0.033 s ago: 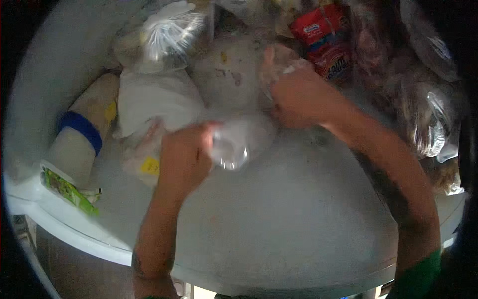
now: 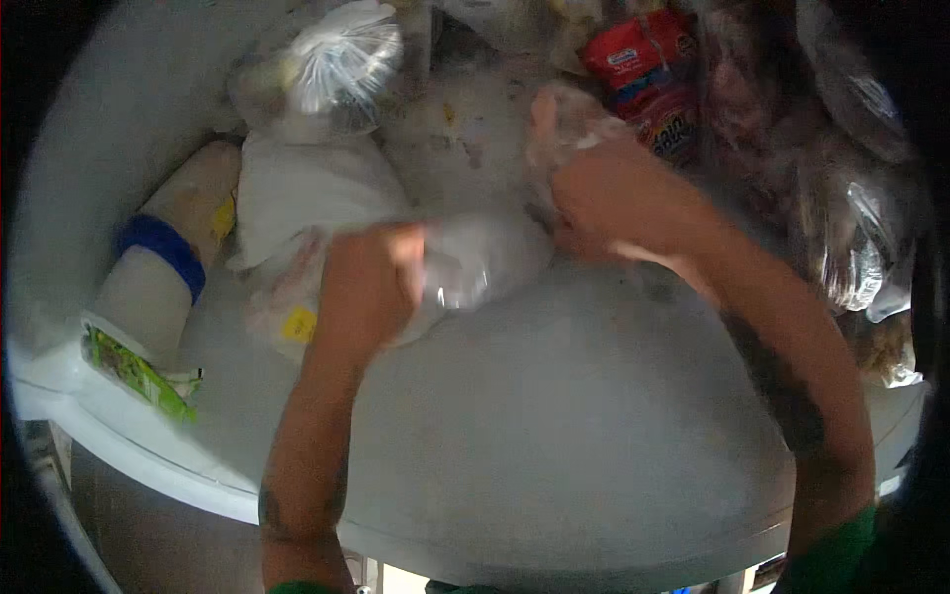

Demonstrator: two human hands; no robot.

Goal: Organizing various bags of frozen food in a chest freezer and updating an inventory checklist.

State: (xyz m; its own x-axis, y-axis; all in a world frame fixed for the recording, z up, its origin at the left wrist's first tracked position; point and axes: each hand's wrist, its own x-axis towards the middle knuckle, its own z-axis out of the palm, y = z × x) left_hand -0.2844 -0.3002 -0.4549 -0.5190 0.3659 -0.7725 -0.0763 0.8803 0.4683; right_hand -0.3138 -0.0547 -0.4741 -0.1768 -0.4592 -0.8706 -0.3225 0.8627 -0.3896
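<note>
My left hand (image 2: 368, 287) is closed on a clear plastic bag (image 2: 480, 262), whose loose film stretches toward my right hand. Pale pink contents of a bag with a yellow label (image 2: 299, 325) show beside the left hand; whether it is the same bag I cannot tell. Farther right, my right hand (image 2: 618, 193) is closed with its fingers bent down and partly hidden. A clear bag with pinkish contents (image 2: 569, 111) lies against its far side. Just beyond my left hand rests a white bag (image 2: 312, 193).
A white roll-shaped package with a blue band (image 2: 163, 257) leans along the left wall. A green packet (image 2: 139, 371) lies on the white rim. At the back are a knotted clear bag (image 2: 346, 59) and red packets (image 2: 643, 59). Wrapped packages (image 2: 851, 238) line the right side.
My left hand has shifted slightly away from me, and the clear film between my hands has changed shape. The right hand has moved slightly to the right.
</note>
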